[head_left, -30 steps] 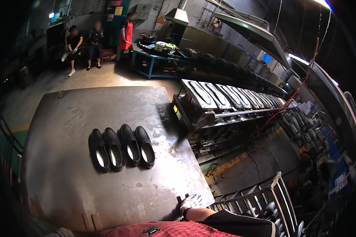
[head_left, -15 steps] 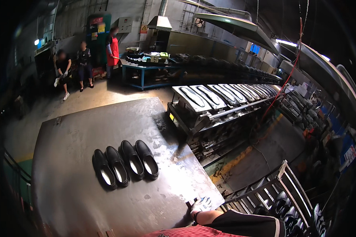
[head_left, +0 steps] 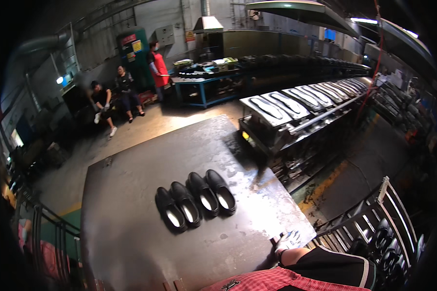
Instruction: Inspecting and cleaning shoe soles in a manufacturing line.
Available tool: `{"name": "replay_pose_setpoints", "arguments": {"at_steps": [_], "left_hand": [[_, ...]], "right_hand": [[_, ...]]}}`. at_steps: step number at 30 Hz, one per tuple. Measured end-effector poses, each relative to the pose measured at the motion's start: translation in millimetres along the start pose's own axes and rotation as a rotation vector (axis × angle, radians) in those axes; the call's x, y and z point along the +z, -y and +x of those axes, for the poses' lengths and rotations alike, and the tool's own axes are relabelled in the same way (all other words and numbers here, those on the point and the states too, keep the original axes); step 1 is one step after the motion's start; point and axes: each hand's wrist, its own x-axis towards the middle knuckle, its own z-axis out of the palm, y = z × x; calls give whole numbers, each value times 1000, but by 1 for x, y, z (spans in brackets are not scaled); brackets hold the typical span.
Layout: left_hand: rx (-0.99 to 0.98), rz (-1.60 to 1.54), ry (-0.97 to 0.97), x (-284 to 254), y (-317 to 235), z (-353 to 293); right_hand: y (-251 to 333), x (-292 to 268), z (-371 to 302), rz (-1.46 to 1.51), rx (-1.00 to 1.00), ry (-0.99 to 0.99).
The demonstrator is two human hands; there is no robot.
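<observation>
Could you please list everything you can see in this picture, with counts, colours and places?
shoes: four, black with pale insides, side by side in a row mid-table.
metal table: one, dark grey, worn, in the foreground.
sole moulds: a long row, silvery, on the machine line to the right of the table.
rack: one, dark metal bars, lower right, holding dark items.
blue workbench: one, cluttered, at the back.
green cabinet: one, against the back wall.
people: three at the back left; two seated, one standing in a red apron.
railing: dark metal, lower left.
right hand: gloved, white patterned, resting on the table's near right edge.
left hand: not in view.
</observation>
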Motion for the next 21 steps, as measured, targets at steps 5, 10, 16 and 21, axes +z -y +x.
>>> {"name": "replay_pose_setpoints", "arguments": {"at_steps": [5,10,16,21], "left_hand": [[-385,287,439,-8,83,-119],[-791,316,1007,-11,124,-287],[-540,204,1219,-22,128,-353],[-525,256,1390,5,111,-324]], "right_hand": [[-4,12,8,-3,-17,-104],[-6,26,13,-40,-98,-125],[-24,41,27,-27,-73,-208],[-24,33,28,-22,-49,-158]]}}
